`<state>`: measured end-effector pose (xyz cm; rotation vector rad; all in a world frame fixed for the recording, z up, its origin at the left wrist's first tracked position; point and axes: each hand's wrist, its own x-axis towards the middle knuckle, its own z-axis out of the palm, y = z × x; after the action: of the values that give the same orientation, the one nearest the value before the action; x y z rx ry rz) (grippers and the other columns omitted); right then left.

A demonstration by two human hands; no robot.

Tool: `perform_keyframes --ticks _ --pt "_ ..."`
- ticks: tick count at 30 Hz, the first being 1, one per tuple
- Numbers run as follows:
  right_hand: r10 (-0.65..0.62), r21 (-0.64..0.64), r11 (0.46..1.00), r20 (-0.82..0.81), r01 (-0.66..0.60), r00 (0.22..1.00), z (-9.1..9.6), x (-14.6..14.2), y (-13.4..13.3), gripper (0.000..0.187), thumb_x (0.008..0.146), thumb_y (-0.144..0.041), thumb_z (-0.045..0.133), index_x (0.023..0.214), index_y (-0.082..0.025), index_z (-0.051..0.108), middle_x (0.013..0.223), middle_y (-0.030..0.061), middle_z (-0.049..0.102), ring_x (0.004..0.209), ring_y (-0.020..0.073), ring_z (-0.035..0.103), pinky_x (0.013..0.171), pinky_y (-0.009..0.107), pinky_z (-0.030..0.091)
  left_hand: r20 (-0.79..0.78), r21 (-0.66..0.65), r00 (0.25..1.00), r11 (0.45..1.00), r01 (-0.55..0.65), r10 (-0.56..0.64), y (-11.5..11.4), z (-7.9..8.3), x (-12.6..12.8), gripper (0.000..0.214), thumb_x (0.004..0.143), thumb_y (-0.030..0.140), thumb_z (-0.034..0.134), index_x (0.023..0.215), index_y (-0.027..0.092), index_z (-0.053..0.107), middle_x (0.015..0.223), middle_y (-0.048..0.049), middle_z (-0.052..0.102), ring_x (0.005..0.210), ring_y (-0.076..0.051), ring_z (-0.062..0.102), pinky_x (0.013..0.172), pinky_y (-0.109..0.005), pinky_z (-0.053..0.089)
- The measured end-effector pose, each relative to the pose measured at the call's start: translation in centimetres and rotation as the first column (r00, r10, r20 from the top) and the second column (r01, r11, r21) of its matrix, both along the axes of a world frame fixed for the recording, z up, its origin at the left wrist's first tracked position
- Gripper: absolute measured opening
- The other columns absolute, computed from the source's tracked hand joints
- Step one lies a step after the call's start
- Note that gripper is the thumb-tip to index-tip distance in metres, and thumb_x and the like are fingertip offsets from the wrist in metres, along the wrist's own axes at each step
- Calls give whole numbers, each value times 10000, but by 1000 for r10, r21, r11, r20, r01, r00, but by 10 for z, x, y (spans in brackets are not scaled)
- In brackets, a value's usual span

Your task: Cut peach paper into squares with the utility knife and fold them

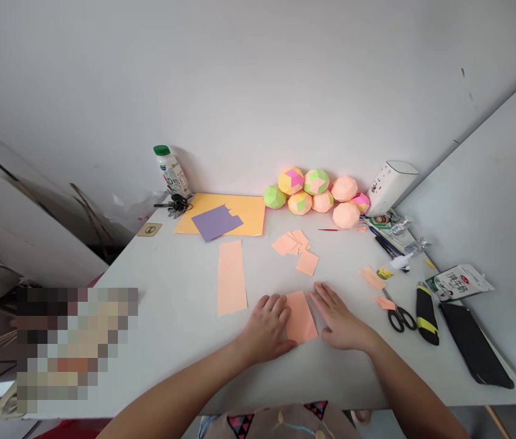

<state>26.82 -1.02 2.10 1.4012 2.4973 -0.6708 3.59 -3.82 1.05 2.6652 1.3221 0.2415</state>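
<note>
Peach paper (302, 320), seemingly mid-fold, is pinned by left hand (267, 328) and right hand (339, 317), both pressing, gripping nothing; creasing needs aligned edges.

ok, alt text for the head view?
A left hand and right hand rest at either edge of a peach paper on a white table. Nearby lie a peach strip, scissors, and paper balls by the wall.

your peach sheet (301, 323): matt paper (thin, smooth) | table (170, 341): smooth white, faint sheen | scissors (399, 316): black plastic handles, metal blades | bottle (172, 171): glossy plastic | balls (317, 192): matt paper
</note>
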Motion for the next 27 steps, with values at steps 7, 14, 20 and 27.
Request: perform_keyframes --ticks 7,14,20,27 --pt "123 75 991 -165 -112 979 23 -13 -4 700 733 -258 573 1395 -153 367 1550 116 89 1425 279 17 1120 437 224 45 20 998 999 31 -32 0 -8 -4 509 818 586 486 1081 154 546 1245 -156 488 1143 -321 426 968 -466 317" --pt "366 325 900 -195 -292 910 21 -26 -12 278 770 -104 481 978 -158 657 1108 115 588 1242 248 422 1053 416 354 105 13 993 998 53 -55 3 -11 -10 569 841 615 418 1133 139 530 1246 -158 492 1130 -317 427 971 -462 314" --pt "405 465 852 -293 -241 866 6 -24 -6 313 817 -66 408 1021 -151 630 1021 112 640 1122 240 533 940 413 472 160 41 983 996 80 -86 4 -16 -12 636 747 624 557 1150 134 510 1236 -174 490 1120 -342 431 949 -492 329" --pt "147 273 957 -747 99 648 -3 -27 -4 268 868 -153 461 1090 -208 599 869 56 668 747 159 626 676 292 534 529 -78 849 996 35 12 6 -14 -12 172 890 285 430 841 170 548 975 -106 610 908 -231 530 807 -406 418"
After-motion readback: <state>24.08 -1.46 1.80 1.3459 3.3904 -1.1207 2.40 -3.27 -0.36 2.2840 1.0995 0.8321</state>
